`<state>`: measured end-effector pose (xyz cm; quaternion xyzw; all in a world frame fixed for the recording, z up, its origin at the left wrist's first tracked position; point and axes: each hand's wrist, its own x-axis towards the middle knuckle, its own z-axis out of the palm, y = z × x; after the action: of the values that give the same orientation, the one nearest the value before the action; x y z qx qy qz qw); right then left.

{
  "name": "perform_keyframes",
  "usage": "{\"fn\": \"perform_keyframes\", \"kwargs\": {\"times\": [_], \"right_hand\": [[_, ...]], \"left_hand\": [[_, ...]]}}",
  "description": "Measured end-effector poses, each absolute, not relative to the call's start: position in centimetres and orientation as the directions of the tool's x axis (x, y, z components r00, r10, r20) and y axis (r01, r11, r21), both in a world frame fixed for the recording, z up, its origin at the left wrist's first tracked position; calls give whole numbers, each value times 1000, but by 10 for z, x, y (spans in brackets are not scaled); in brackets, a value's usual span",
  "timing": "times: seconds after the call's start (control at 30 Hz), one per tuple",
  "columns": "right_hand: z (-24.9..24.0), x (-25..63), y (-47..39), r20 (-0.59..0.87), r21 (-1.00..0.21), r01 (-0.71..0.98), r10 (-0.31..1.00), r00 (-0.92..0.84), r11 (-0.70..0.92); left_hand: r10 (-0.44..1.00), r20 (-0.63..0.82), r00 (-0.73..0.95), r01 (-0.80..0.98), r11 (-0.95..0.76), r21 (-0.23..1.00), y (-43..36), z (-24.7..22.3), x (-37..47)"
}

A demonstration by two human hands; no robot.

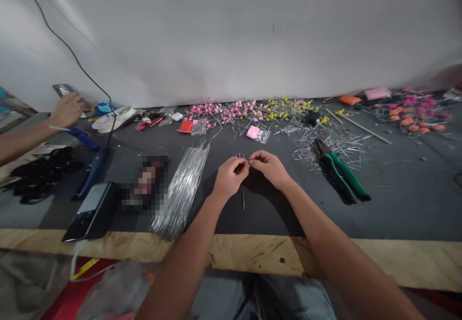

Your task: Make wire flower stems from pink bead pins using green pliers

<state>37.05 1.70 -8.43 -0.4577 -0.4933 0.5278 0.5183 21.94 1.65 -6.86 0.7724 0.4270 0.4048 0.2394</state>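
The raw, grainy wooden edge (249, 250) lies just nearer than the bundle of straight, shiny wires (184, 187). Right of that bundle is a thin twisted wire (243, 198), its long axis running away from the person, beneath the left hand (231, 174), the nearer of the two. The left hand seems to pinch it, a rounded loop showing beyond; the right hand's (269, 167) thumb and finger press together, their grip too small to make out. Well right of the bundle are smooth-handled pliers (349, 175); beyond it, round pink buds (234, 111) on wiry stems.
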Motion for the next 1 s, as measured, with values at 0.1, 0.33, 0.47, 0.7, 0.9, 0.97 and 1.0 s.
{"fn": "perform_keyframes", "kwargs": {"times": [0.1, 0.33, 0.47, 0.7, 0.9, 0.97, 1.0], "right_hand": [[-83, 372, 17, 19, -996, -91, 999, -27, 16], [-83, 375, 17, 6, -996, -89, 1000, 19, 7], [-84, 374, 18, 17, -998, -53, 1000, -8, 17], [-85, 371, 17, 61, -998, -23, 997, -55, 60], [-84, 370, 16, 36, -999, 19, 995, -95, 38], [-83, 371, 17, 38, -998, 44, 993, -108, 43], [-83, 372, 17, 44, -997, 62, 993, -110, 51]], "left_hand": [[867, 416, 274, 457, -498, 737, 18, -70, 218], [936, 343, 79, 364, -347, 864, 26, -77, 211], [935, 328, 138, 335, -356, 873, 25, -78, 211], [932, 325, 162, 371, -363, 855, 22, -75, 212], [917, 338, 211, 425, -397, 813, 21, -71, 211], [913, 343, 223, 439, -408, 801, 20, -70, 212], [912, 342, 228, 441, -410, 798, 19, -70, 213]]}}
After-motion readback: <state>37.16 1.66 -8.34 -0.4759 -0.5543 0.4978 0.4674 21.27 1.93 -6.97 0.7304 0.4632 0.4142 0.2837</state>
